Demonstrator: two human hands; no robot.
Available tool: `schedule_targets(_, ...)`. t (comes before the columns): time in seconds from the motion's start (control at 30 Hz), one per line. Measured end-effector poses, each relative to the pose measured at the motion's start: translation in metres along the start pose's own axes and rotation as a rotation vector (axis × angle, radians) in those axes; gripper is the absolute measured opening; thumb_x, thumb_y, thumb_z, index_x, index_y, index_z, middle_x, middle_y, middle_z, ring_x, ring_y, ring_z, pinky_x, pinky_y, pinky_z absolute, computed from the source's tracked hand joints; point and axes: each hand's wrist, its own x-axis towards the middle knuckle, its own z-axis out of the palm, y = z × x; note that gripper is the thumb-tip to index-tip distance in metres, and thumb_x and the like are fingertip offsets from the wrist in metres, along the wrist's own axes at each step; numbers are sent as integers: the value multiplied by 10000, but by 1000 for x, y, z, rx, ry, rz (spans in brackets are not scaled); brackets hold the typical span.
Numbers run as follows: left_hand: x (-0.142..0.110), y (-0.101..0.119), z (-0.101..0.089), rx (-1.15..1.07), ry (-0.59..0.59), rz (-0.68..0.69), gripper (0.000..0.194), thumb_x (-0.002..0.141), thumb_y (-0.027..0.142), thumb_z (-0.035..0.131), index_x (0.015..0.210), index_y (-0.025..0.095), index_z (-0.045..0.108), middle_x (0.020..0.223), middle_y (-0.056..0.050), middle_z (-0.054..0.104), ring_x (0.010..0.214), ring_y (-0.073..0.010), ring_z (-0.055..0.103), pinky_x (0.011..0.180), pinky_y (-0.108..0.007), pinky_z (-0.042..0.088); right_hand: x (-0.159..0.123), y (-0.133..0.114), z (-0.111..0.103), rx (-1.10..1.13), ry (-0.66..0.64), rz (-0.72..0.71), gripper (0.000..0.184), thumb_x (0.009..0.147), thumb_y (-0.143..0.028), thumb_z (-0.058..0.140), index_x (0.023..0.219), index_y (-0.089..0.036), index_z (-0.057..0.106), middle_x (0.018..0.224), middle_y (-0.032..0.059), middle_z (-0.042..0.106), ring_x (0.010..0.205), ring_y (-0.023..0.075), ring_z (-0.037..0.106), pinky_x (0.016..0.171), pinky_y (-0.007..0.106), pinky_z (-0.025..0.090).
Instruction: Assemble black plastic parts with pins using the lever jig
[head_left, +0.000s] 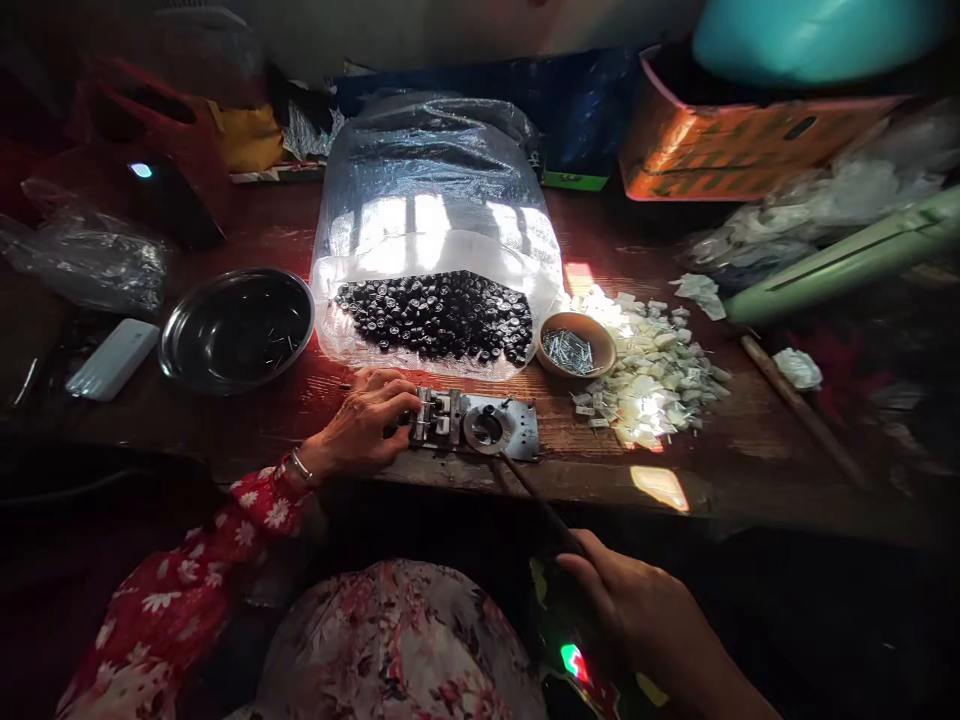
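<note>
A small metal jig is fixed at the front edge of the wooden table. My left hand rests beside its left end, fingers curled and pinched at the clamp part; what they hold is too small to see. My right hand is low, below the table edge, closed round a dark lever handle that runs up to the jig. Behind the jig lies a clear plastic bag with several small black round parts spilling at its mouth.
A dark metal bowl sits at the left, a white flat object beside it. A small brown dish of metal pins and a heap of white plastic pieces lie right of the bag. Cardboard box at back right.
</note>
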Motion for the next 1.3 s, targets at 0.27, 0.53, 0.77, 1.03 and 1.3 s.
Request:
schedule_targets(0.27, 15, 1, -5, -90, -98, 27, 100, 836, 141, 633, 856, 235, 660, 980, -25, 726, 1047, -233, 602, 1028, -424, 473, 59, 47, -19, -721, 568, -198, 501, 1124, -489, 335, 1118, -151, 706, 908, 120, 769, 773, 264, 667, 647, 356, 356)
schedule_targets(0.53, 8, -3, 5, -125, -21, 18, 59, 858, 183, 668, 866, 241, 673, 933, -16, 744, 993, -210, 631, 1009, -405, 495, 93, 27, -15, -732, 736, -254, 439, 1126, -422, 293, 1209, -180, 650, 894, 124, 746, 830, 314, 618, 810, 445, 367)
schedule_targets(0.77, -12, -31, -41, 220, 476, -293, 147, 948, 360, 619, 884, 233, 654, 870, -20, 727, 872, -208, 644, 955, -420, 471, 97, 25, -10, -692, 765, -244, 477, 1106, -479, 355, 1289, -150, 647, 974, 172, 772, 878, 360, 624, 912, 507, 390)
schedule_targets(1.03, -35, -83, -78, 618, 443, -622, 193, 952, 379, 649, 1027, 231, 748, 1131, -102, 748, 1036, -329, 630, 905, -465, 425, 104, 23, -11, -576, 780, -270, 515, 1099, -539, 384, 1204, -147, 702, 995, 170, 770, 934, 352, 646, 996, 530, 389)
schedule_targets(1.3, 24, -59, -22, 422, 284, -339, 165, 989, 345, 651, 1080, 241, 742, 1059, -87, 744, 1065, -308, 625, 916, -447, 462, 130, 3, -13, -385, 784, -371, 365, 1101, -412, 441, 1188, -157, 687, 1108, 163, 762, 1022, 331, 651, 1030, 501, 443)
